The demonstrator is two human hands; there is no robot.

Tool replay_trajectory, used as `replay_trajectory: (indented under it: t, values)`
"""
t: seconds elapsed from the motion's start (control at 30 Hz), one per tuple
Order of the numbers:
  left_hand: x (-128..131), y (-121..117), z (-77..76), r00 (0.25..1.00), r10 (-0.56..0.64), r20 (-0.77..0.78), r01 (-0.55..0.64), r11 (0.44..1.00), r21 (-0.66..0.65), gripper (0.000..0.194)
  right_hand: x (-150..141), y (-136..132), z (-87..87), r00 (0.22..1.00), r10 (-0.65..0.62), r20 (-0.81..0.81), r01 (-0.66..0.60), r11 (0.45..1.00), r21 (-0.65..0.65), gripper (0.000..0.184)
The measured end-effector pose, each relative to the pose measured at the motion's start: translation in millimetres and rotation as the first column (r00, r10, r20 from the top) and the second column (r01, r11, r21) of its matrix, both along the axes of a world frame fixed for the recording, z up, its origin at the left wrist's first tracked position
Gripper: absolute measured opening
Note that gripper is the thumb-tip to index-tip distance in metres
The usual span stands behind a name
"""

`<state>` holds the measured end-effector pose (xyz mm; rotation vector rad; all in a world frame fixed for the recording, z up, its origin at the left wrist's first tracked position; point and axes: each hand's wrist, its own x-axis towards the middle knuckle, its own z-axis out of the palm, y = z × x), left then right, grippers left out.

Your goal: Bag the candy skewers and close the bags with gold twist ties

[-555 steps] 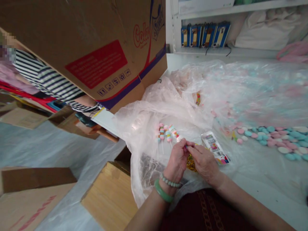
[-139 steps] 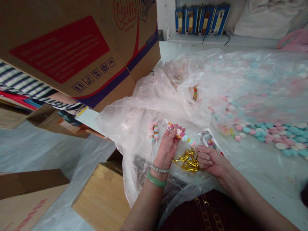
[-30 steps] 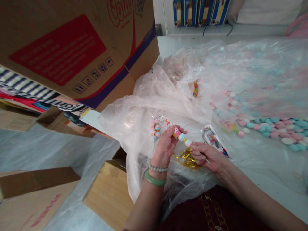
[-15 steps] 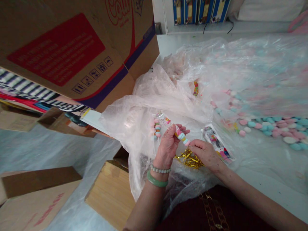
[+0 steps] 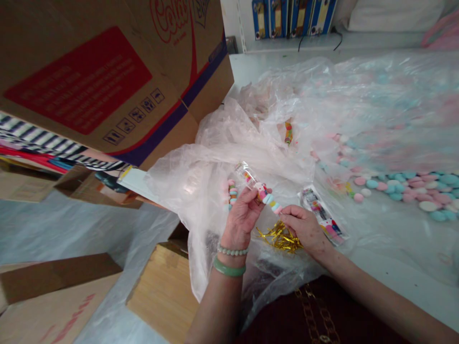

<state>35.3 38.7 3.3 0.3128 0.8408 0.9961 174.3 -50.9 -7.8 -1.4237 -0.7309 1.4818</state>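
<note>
My left hand (image 5: 241, 217) is closed on a clear narrow sleeve with a candy skewer (image 5: 263, 193) of pink, blue and white pieces partly inside it. My right hand (image 5: 303, 229) pinches the skewer's lower end, its stick hidden in my fingers. Below both hands lies a heap of gold twist ties (image 5: 281, 237). More candy skewers (image 5: 231, 193) rest on the crumpled plastic sheet (image 5: 215, 162) just left of my left hand. A flat stack of printed sleeves (image 5: 322, 220) lies to the right of my right hand.
A large cardboard box (image 5: 107, 71) hangs over the upper left, a person's striped sleeve (image 5: 39, 141) beneath it. Pink, blue and white loose candies (image 5: 405, 191) spread at the right. A wooden block (image 5: 163, 291) and cartons (image 5: 46, 296) lie lower left. Blue packs (image 5: 290, 16) stand on a shelf.
Over the last second my right hand has pushed the skewer further up into the sleeve held by my left hand. The camera has shifted slightly.
</note>
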Motion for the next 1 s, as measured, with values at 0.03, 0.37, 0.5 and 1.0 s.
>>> replay_trajectory:
  t: [0.03, 0.37, 0.5, 1.0]
  values:
    - [0, 1, 1.6, 1.0, 0.001, -0.004, -0.001, 1.0, 0.001, 0.013, 0, 0, -0.1, 0.999, -0.003, 0.049, 0.002, 1.0, 0.007, 0.018]
    - [16, -3, 5.9, 0.981, 0.184, -0.054, -0.186, 0.982, -0.018, 0.009, 2, 0, -1.7, 0.952, -0.004, 0.307, -0.027, 0.995, 0.096, 0.013]
    - [23, -8, 2.6, 0.98, 0.192, -0.043, -0.192, 0.981, 0.019, 0.01, 3, -1, -2.9, 0.948, 0.018, 0.317, -0.051, 0.994, 0.096, 0.015]
    - [14, -9, 1.2, 0.994, 0.003, -0.114, 0.012, 0.992, 0.123, 0.025, 20, 6, -2.7, 0.959, -0.005, -0.284, -0.026, 0.994, -0.104, 0.023]
